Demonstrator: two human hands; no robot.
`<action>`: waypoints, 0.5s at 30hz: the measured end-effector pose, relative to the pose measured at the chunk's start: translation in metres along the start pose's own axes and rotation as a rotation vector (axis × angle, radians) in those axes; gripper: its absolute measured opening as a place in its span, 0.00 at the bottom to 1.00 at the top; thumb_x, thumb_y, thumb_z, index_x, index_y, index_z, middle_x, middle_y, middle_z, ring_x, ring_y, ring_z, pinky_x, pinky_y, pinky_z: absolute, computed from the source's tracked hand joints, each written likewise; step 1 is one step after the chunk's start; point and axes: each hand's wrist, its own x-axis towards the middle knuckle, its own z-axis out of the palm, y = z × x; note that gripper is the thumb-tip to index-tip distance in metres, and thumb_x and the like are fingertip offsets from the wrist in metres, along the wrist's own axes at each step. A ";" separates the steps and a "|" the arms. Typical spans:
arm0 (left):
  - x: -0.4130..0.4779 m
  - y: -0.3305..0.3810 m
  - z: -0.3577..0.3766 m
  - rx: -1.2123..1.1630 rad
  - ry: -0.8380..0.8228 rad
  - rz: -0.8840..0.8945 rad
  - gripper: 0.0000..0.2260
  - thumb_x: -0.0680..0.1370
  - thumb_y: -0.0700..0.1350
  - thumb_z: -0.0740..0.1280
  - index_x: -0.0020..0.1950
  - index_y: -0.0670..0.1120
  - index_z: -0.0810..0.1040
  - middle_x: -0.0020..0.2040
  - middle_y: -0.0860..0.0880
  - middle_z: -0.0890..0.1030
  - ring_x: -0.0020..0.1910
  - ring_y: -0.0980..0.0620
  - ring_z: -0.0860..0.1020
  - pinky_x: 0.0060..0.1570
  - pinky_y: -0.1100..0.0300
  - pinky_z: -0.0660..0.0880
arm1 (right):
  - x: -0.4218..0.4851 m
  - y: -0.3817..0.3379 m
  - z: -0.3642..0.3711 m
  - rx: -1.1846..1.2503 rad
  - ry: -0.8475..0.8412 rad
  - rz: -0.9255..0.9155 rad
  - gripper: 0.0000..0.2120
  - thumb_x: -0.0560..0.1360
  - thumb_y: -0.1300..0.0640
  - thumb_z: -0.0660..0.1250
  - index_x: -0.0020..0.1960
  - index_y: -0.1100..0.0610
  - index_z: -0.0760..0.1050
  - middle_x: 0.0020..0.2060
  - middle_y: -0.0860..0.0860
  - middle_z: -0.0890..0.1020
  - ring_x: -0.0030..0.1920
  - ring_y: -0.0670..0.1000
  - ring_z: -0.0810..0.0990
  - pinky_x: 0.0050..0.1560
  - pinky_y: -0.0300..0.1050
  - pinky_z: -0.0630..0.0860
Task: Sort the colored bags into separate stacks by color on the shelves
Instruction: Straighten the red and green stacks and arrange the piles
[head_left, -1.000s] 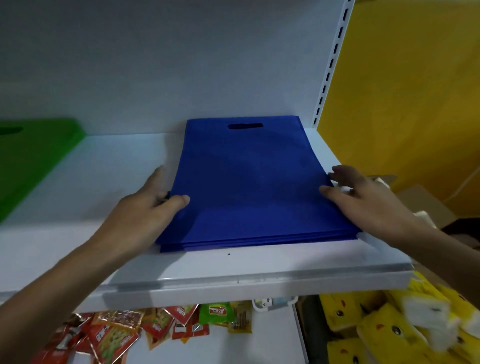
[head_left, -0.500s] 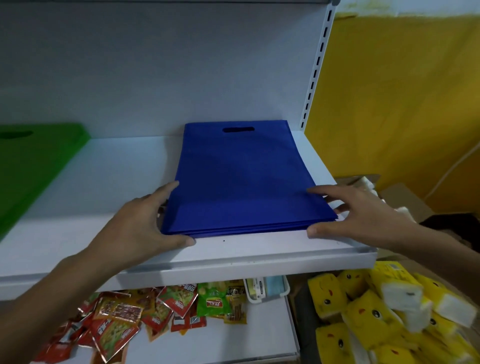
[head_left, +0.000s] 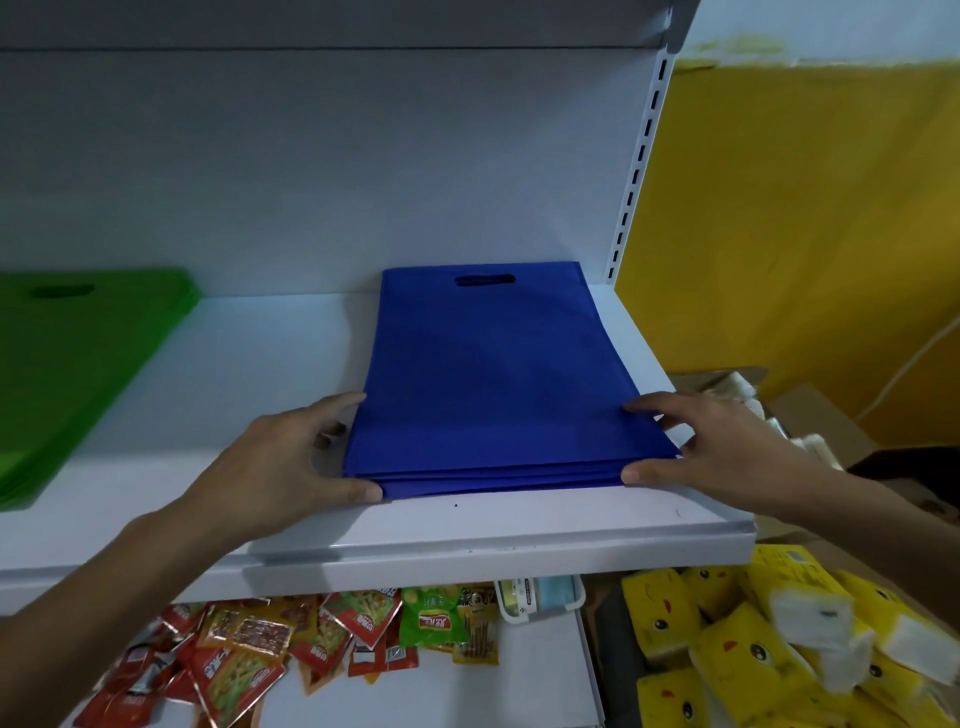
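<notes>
Shelf: blue bags R — green bags L

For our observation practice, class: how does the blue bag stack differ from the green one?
The blue bag stack sits at the right end of the white shelf, wholly in view; the green bag stack sits left, cut off by the frame. The left hand and right hand touch the blue bag stack's front corners; nothing touches the green bag stack. Both lie flat on that shelf, handle ends rearward.
</notes>
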 end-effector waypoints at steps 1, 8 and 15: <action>-0.001 0.002 0.001 0.014 -0.018 0.004 0.44 0.61 0.59 0.74 0.73 0.56 0.58 0.60 0.56 0.74 0.52 0.59 0.71 0.48 0.65 0.68 | 0.000 -0.001 -0.001 0.001 -0.013 -0.001 0.36 0.62 0.37 0.70 0.67 0.46 0.67 0.60 0.44 0.73 0.54 0.42 0.71 0.51 0.38 0.73; 0.000 0.005 0.001 -0.005 0.026 -0.009 0.37 0.67 0.55 0.73 0.72 0.57 0.59 0.57 0.55 0.76 0.51 0.57 0.72 0.53 0.58 0.73 | -0.001 -0.004 -0.003 0.004 -0.021 0.012 0.29 0.70 0.42 0.67 0.68 0.50 0.66 0.61 0.45 0.73 0.54 0.43 0.72 0.53 0.40 0.75; -0.003 0.006 0.002 0.009 -0.053 0.013 0.45 0.62 0.61 0.72 0.74 0.55 0.55 0.64 0.55 0.73 0.52 0.61 0.69 0.50 0.67 0.68 | -0.002 -0.004 0.002 0.031 -0.018 0.036 0.34 0.64 0.36 0.65 0.67 0.48 0.66 0.59 0.44 0.73 0.56 0.43 0.72 0.52 0.40 0.76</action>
